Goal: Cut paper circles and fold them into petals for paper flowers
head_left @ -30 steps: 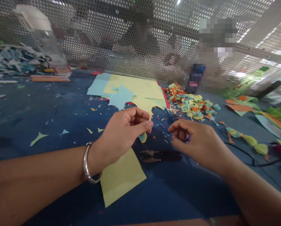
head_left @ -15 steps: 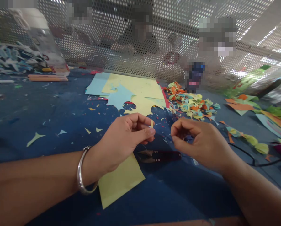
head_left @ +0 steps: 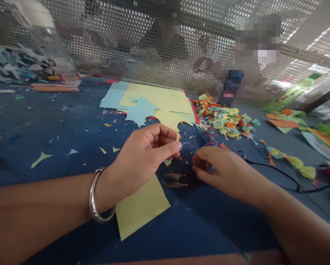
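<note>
My left hand, with a silver bangle at its wrist, pinches a small yellow paper piece between thumb and fingertips. Just below its fingers a bit of paper shows. To the right, my right hand has thumb and forefinger pressed together; whatever is in them is too small to make out. Thread snips lie on the blue table between and below the hands, their handle partly behind my right hand. A yellow paper sheet lies under my left wrist.
Cut yellow paper sheets and a light blue sheet lie ahead. Colourful folded paper pieces are heaped right of them, near a black cord. A clear bottle stands far left by paper strips. A perforated screen closes the back.
My right hand has moved left and slightly down, toward the snips, and now covers part of their handle. My left hand has risen slightly in view, still pinching the yellow paper piece.
</note>
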`<state>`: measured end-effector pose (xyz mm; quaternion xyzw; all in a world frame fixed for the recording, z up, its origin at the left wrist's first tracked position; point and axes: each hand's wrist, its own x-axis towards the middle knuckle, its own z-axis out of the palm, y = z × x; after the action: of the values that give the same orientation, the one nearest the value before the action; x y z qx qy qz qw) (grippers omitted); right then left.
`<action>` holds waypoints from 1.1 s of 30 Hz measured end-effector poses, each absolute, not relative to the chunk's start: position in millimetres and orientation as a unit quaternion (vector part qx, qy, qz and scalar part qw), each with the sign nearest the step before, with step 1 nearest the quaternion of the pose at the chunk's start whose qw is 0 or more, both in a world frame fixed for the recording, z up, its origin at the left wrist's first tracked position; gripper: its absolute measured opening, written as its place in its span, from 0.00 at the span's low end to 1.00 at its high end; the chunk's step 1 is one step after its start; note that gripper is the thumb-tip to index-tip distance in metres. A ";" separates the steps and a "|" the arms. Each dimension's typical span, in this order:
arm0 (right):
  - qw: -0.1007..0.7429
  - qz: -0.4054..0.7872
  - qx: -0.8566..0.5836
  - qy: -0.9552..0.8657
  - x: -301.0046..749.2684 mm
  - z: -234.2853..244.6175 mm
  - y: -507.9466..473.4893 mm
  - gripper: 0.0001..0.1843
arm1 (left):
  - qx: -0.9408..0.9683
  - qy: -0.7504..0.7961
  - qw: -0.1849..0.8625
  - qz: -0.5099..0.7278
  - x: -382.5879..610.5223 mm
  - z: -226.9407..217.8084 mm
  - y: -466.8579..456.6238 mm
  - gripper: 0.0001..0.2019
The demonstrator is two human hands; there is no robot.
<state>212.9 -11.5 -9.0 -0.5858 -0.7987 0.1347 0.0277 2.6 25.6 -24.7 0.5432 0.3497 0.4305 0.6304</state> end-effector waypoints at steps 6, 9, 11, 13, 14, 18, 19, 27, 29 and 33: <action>0.136 0.170 -0.596 -0.773 216.0 -7.3 -14.1 0.05 | 0.534 0.356 0.636 0.429 2.1 -25.1 24.9 0.08; 0.221 0.156 -0.599 -0.754 218.1 -1.6 -18.5 0.05 | 0.519 0.370 0.655 0.406 2.7 -24.8 23.7 0.10; 0.254 0.135 -0.583 -0.760 217.6 1.7 -21.4 0.05 | 0.509 0.381 0.674 0.377 3.4 -24.8 22.0 0.10; 0.263 0.127 -0.559 -0.776 216.5 3.2 -23.2 0.06 | 0.501 0.385 0.694 0.346 3.9 -24.4 19.9 0.09; 0.259 0.127 -0.548 -0.785 216.2 3.2 -23.6 0.06 | 0.497 0.385 0.702 0.333 4.0 -23.9 18.9 0.08; 0.219 0.138 -0.529 -0.808 217.1 0.7 -22.4 0.06 | 0.497 0.390 0.713 0.304 3.7 -19.8 15.7 0.08; 0.214 0.139 -0.529 -0.809 217.7 0.1 -22.0 0.06 | 0.500 0.394 0.711 0.297 3.5 -18.8 15.2 0.08; 0.213 0.137 -0.531 -0.809 219.9 1.1 -22.3 0.05 | 0.492 0.407 0.721 0.269 3.5 -13.4 14.9 0.06; 0.211 0.134 -0.532 -0.809 219.1 1.5 -22.1 0.05 | 0.491 0.404 0.724 0.267 3.2 -13.2 16.1 0.07; 0.210 0.125 -0.526 -0.815 217.7 1.8 -22.8 0.05 | 0.496 0.399 0.722 0.270 2.3 -14.9 18.1 0.16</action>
<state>217.7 -22.8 1.8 -0.5256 -0.8148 0.1251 0.2102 2.3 18.1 -14.9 0.4960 0.3989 0.2703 0.7224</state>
